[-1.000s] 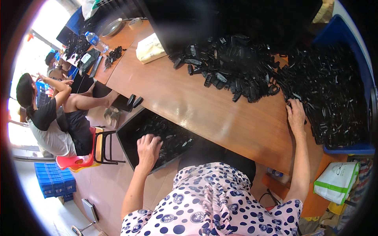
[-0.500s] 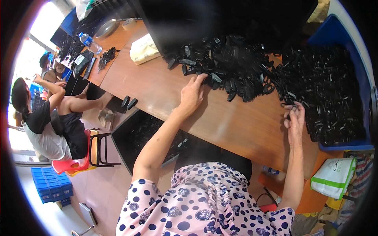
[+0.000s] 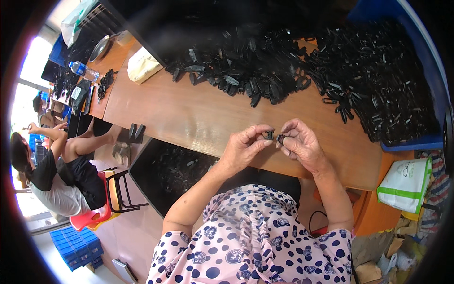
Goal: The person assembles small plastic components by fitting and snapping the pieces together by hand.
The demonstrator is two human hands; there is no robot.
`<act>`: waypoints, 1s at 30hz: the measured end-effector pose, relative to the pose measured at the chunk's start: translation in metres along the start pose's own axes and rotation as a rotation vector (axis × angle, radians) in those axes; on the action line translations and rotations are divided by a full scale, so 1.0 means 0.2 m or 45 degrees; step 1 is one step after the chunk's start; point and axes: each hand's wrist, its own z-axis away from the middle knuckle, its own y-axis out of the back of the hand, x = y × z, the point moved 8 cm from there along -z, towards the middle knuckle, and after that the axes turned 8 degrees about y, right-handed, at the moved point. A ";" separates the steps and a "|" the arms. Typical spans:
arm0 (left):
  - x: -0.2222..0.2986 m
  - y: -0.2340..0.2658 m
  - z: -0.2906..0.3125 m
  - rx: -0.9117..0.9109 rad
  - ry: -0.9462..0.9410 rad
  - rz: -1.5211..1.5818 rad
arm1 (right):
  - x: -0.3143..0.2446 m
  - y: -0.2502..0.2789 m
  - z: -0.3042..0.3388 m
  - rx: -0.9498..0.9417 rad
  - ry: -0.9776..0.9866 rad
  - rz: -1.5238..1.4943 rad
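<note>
Grasps a small black buckle-like piece (image 3: 269,135) in the left hand (image 3: 240,149), just right of the frame's centre; pinches a second black piece (image 3: 281,139), partly hidden, in the right hand (image 3: 306,147), just beside the first; holds both over the wooden surface (image 3: 189,116), lower in the frame than the heap of black plastic parts (image 3: 246,71) at upper centre, left of the blue tub (image 3: 412,144) at right.
</note>
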 end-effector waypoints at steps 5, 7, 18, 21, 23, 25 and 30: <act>0.16 -0.04 0.04 0.037 -0.352 -0.399 | 0.00 0.00 0.04 -0.058 -0.033 -0.034; 0.17 -0.04 0.04 0.048 -0.368 -0.420 | 0.01 0.00 0.04 -0.087 -0.059 -0.002; 0.13 -0.05 0.07 -0.020 -0.274 -0.437 | 0.08 0.01 0.06 -0.134 -0.142 -0.063; 0.12 -0.05 0.08 0.020 -0.322 -0.498 | 0.08 0.01 0.07 -0.079 -0.203 0.021; 0.16 -0.05 0.09 0.067 -0.438 -0.706 | 0.08 0.02 0.07 -0.051 -0.249 0.068; 0.20 -0.07 0.12 0.110 -0.554 -0.912 | 0.07 0.04 0.06 -0.042 -0.272 0.325; 0.19 -0.09 0.12 0.058 -0.446 -0.880 | 0.19 0.06 0.09 -0.073 -0.443 0.109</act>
